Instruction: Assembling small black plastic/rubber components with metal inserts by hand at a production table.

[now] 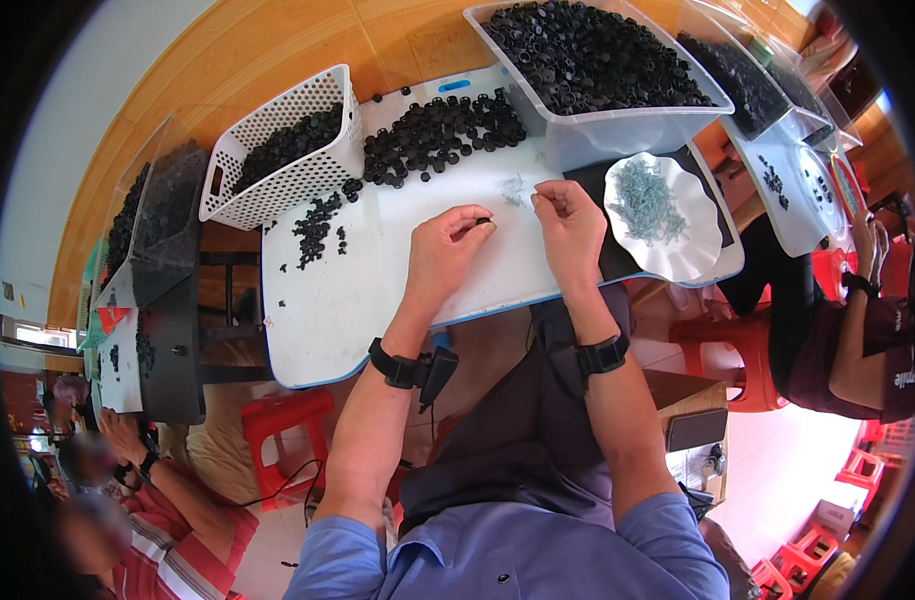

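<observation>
My left hand (pixel 445 252) is closed in a pinch on a small round black cap (pixel 484 221), held over the white tabletop (pixel 367 300). To its right, my right hand (pixel 572 232) has thumb and forefinger pressed together; anything between them is too small to make out. A few thin pale clear pieces (pixel 514 188) lie on the table just left of the right fingertips. Many more such pieces (pixel 649 200) fill the middle of a white scalloped plate (pixel 689 252) right of that hand. Beyond my hands spreads a heap of loose black caps (pixel 442 135).
A white perforated basket (pixel 289 165) of black parts stands at the back left, near small black pieces (pixel 317 230). A large clear bin (pixel 607 135) heaped with black caps is at the back right. People sit at neighbouring tables on both sides. Red stools (pixel 287 440) stand around.
</observation>
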Motion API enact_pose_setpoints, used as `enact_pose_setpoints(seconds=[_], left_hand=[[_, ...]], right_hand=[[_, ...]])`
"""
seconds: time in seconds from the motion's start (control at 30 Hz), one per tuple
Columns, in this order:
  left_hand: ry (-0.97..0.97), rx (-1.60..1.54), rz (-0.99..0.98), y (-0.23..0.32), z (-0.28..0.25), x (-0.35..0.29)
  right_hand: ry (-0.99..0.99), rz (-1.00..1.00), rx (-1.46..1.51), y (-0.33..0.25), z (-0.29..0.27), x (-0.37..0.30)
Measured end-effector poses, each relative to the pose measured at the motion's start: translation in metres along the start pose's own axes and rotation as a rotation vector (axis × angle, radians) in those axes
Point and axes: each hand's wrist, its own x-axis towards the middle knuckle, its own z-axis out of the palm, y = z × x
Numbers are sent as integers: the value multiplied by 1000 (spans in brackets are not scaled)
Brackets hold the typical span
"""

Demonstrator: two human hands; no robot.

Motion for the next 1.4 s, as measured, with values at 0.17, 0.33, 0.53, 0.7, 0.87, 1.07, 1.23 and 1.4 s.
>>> enact_pose_setpoints(seconds=[0.17, 0.33, 0.53, 0.7, 0.87, 1.07, 1.23, 1.4], left_hand=[[2, -179, 73, -11, 0, 1], [-16, -225, 54, -8, -4, -2], [-52, -313, 94, -11, -5, -2], [-84, -344, 89, -15, -5, -2], [-85, -310, 118, -14, -5, -4], [-53, -295, 150, -21, -4, -2], [3, -337, 125, -16, -1, -4], [75, -349, 143, -16, 0, -4]], right_hand=[[-50, -59, -338, -2, 0, 0], [-135, -162, -420, 4, 5, 1], [-148, -152, -434, -1, 6, 0], [-146, -93, -418, -4, 6, -1], [-176, -75, -392, -10, 6, -2], [-151, -306, -468, 1, 7, -1], [-77, -114, -348, -1, 3, 2], [-152, -82, -360, -10, 4, -1]])
